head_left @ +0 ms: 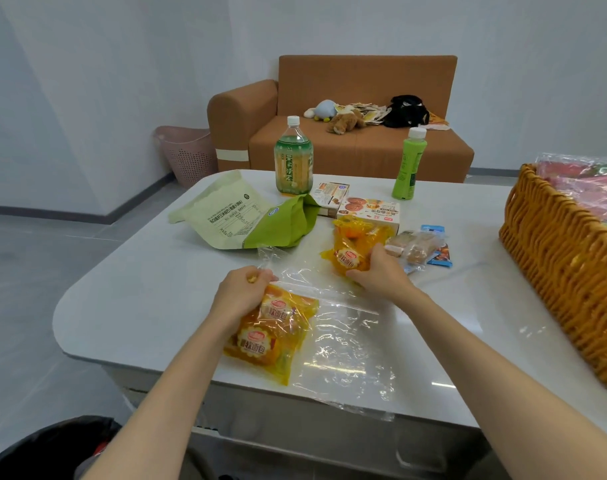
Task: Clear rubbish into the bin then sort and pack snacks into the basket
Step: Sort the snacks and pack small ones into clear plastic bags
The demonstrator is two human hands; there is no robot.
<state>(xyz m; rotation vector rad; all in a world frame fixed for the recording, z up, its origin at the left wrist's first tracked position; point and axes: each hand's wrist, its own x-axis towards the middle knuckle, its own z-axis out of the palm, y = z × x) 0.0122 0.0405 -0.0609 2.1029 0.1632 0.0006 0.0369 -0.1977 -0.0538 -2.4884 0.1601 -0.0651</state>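
Bread packets (267, 337) in yellow wrappers lie at the near edge of the bench (139, 306), apparently tucked into the mouth of a clear plastic bag (347, 348) that spreads flat to their right. The left hand (241, 292) sits just above them, fingers curled tight on a bunched edge of that plastic. The right hand (378, 268) reaches further out and grips another yellow packet (347, 252) from its right side, thumb and fingers wrapped round it while it rests on the bench.

Packing looks only partly done. The wicker basket (554, 271) at the right edge already holds some cellophane-wrapped items (579, 181), but most snacks are not in it. A biscuit box (369, 211) and a second box (329, 197) lie beyond the right hand. Small wrapped cakes (414, 247) and a blue sachet (433, 230) lie just beside it. Towards the far edge stand a tea bottle (292, 161) and a green drink bottle (408, 168), with an open green paper bag (246, 216) lying on its side to their left.

Whether that paper bag is rubbish or stock cannot be told, so the clearing step may not be finished. The black bin (45, 448) waits on the floor at the lower left, its contents mostly out of sight. The step in hand seems to be gathering the yellow packets into the plastic bag before it goes to the basket.
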